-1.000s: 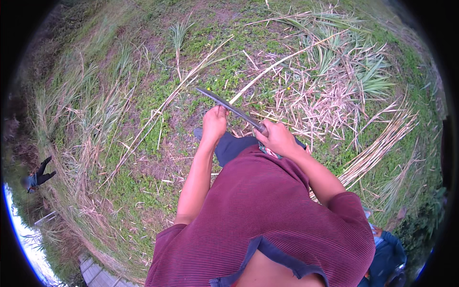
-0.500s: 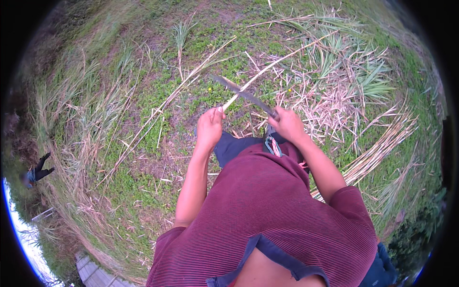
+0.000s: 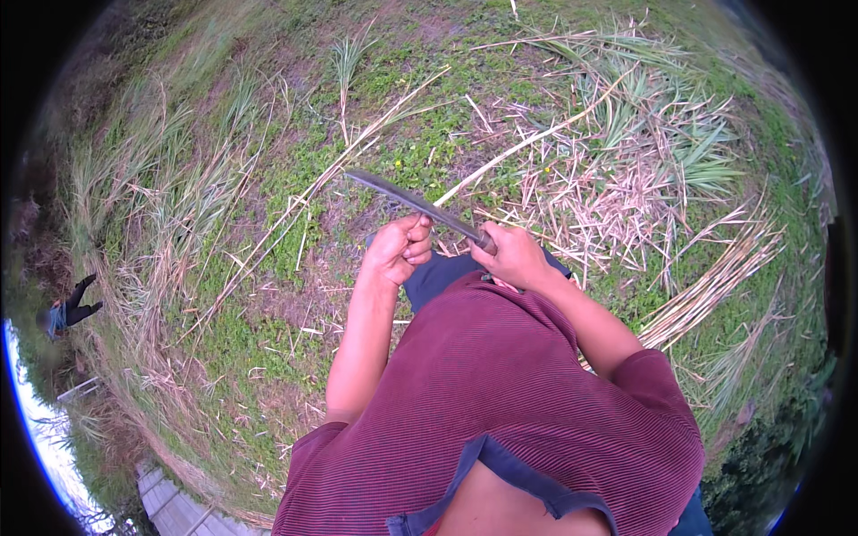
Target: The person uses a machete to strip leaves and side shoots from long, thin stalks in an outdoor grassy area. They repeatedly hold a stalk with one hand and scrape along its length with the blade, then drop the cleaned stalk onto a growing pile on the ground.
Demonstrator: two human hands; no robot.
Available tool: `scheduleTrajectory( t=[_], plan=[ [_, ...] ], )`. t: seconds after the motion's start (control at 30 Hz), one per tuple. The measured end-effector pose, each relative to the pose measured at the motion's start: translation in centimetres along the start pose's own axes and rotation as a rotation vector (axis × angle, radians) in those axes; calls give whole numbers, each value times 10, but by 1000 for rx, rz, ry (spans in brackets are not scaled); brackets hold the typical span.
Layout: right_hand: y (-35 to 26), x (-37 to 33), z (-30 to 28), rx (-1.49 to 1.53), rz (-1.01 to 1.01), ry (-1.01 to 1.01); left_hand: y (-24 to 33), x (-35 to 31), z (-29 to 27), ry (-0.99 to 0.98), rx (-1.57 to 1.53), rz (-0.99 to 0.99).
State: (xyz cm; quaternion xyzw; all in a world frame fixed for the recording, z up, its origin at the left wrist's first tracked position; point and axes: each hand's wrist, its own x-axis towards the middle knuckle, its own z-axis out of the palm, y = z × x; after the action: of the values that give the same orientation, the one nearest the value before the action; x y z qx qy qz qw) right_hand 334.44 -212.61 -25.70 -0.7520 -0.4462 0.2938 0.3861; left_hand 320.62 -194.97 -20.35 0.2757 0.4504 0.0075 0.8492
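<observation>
My right hand (image 3: 517, 257) is closed round the handle of a machete (image 3: 393, 189), whose long dark blade points up and to the left. The blade lies across the near end of a long pale cane stalk (image 3: 536, 137), just beyond my left hand. My left hand (image 3: 399, 249) is closed with its fingers curled, thumb up against the blade, and grips the stalk's near end, mostly hidden by the blade and fingers. From there the stalk runs away to the upper right, bending slightly, toward a pile of cut leaves.
Green leaves and pale strips (image 3: 626, 170) lie heaped at the right. Nearer on that side is a bundle of stripped stalks (image 3: 715, 281). One long stalk (image 3: 304, 198) crosses the ground at left. Tall grass (image 3: 152, 214) stands beyond it, and another person (image 3: 71, 308) is at the far left.
The machete has come closer to my left hand along the stalk, with its blade now lower and further left. My right hand has shifted slightly left and nearer me.
</observation>
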Motion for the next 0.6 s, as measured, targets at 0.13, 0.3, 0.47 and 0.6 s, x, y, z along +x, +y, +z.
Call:
scheduleTrajectory(
  t=[0.13, 0.3, 0.47, 0.6],
  plan=[
    [46, 10, -8, -19, 281, 34, 1, -6, -5, -113, -128, -60],
    [36, -3, -11, 19, 231, 16, -5, -1, -4, -68, -124, -104],
    [10, -10, -4, 6, 61, -51, -10, 8, 2, -92, -119, -102],
    [21, -10, -9, 73, 106, -19, -14, 9, 6, -150, -285, -185]
  ],
)
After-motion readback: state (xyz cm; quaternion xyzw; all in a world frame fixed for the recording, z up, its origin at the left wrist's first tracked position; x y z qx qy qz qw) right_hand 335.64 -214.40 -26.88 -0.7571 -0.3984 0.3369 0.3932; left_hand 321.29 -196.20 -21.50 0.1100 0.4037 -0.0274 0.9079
